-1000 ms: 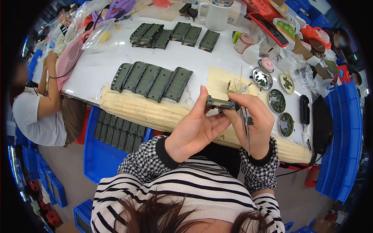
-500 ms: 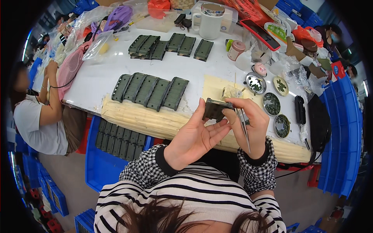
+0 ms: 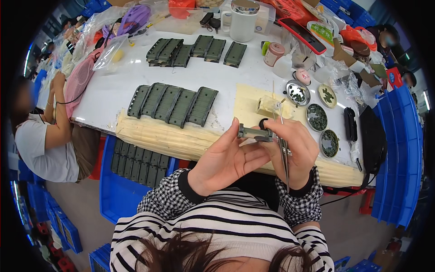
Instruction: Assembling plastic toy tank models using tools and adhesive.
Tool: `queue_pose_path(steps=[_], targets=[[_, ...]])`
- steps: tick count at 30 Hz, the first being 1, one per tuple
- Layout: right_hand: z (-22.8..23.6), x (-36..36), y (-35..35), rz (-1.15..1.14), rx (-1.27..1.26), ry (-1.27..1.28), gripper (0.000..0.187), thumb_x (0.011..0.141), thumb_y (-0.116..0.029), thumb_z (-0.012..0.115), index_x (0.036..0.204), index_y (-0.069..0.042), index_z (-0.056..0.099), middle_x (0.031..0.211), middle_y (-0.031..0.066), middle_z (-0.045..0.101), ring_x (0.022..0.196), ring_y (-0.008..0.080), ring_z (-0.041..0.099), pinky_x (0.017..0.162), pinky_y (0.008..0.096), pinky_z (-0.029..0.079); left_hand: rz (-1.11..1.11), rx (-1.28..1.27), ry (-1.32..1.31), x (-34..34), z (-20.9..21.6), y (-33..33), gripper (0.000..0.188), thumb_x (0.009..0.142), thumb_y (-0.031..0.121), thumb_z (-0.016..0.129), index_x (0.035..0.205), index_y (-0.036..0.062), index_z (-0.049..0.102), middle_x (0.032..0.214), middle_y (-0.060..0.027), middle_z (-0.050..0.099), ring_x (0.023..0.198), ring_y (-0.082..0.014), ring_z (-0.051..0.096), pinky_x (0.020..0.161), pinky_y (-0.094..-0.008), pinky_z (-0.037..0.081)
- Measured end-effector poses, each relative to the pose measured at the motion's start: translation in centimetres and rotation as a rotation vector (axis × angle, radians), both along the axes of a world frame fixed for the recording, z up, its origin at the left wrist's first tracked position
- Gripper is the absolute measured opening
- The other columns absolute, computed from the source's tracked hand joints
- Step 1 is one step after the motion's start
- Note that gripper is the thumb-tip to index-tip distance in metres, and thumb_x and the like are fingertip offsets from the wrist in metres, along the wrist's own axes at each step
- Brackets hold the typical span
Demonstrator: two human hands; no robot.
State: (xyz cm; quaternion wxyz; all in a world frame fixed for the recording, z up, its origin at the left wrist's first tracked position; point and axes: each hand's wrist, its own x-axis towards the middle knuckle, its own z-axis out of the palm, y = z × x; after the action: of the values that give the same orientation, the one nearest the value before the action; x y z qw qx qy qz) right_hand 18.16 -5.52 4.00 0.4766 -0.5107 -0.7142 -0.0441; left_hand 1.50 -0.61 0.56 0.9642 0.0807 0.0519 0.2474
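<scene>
My left hand [image 3: 222,165] grips one end of a small dark green plastic part [image 3: 252,133], with the thumb on top and the other fingers stretched out beneath. The part is seen edge-on. At its other end the fingers of my right hand [image 3: 299,149] touch it. The same right hand keeps a pair of metal tweezers [image 3: 285,168] between fingers and palm, tips pointing back toward me. Beyond my hands lies a row of ribbed green parts [image 3: 172,105]. A smaller group of similar parts [image 3: 210,49] rests farther back.
To the right stand round dishes [image 3: 316,117] of small dark green pieces. A cream block [image 3: 272,107] sits behind my right hand. A blue bin [image 3: 113,190] with more green parts is below the table edge at left. A white mug [image 3: 244,25] and a red-cased phone [image 3: 302,36] are at the back.
The green part has turned in my fingers from showing its broad face to lying edge-on. My right hand has shifted slightly, and the tweezers hang steeper.
</scene>
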Motion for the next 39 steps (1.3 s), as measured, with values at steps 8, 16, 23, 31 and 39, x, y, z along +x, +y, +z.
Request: queue_pose_path(steps=[8,16,23,31,39], targets=[[-1.0,-0.9,-1.8,0.181,-0.06,0.43,0.047,0.079,-0.017,0.076,0.116,0.005,0.059,0.102,0.0172,0.064,0.093,0.0308,0.065,0.081,0.0349,0.053,0.272,0.093,0.122,-1.0,1.0,1.0,0.058,0.092,0.006,0.046,0.145,-0.0005,0.023,0.145,-0.0197,0.034,0.135,-0.0375,0.035,0.108,-0.0502,0.039],[-2.3,0.3,-4.5,0.127,-0.2,0.347,0.036,0.094,-0.026,0.06,0.109,0.007,0.061,0.102,0.0243,0.066,0.093,0.0304,0.066,0.083,0.0348,0.05,0.355,0.157,0.262,-1.2,0.2,1.1,0.058,0.09,0.004,0.049,0.144,0.0102,0.029,0.141,-0.0184,0.039,0.13,-0.0361,0.043,0.102,-0.0504,0.047],[-2.7,0.0,-4.2,0.179,-0.128,0.414,0.022,0.086,-0.004,0.06,0.107,0.0,0.065,0.103,0.0181,0.067,0.096,0.0267,0.067,0.083,0.0319,0.053,0.372,0.19,0.326,-0.9,0.3,0.9,0.06,0.09,0.003,0.051,0.144,0.012,0.028,0.138,-0.017,0.042,0.129,-0.034,0.044,0.101,-0.0486,0.048],[-2.4,0.0,-4.1,0.182,-0.168,0.342,0.021,0.091,-0.01,0.058,0.109,-0.002,0.064,0.105,0.0182,0.065,0.096,0.0262,0.067,0.081,0.031,0.054,0.365,0.179,0.334,-0.8,0.3,0.8,0.061,0.089,0.002,0.052,0.144,0.0127,0.029,0.136,-0.0163,0.044,0.129,-0.0343,0.045,0.101,-0.0479,0.048],[-1.8,0.0,-4.1,0.157,-0.198,0.286,0.025,0.083,0.0,0.059,0.107,-0.003,0.065,0.105,0.0163,0.066,0.095,0.0252,0.067,0.08,0.0308,0.054,0.342,0.108,0.302,-0.8,0.2,0.7,0.057,0.089,0.001,0.05,0.142,0.0117,0.032,0.133,-0.0158,0.047,0.128,-0.0335,0.046,0.1,-0.0476,0.049]])
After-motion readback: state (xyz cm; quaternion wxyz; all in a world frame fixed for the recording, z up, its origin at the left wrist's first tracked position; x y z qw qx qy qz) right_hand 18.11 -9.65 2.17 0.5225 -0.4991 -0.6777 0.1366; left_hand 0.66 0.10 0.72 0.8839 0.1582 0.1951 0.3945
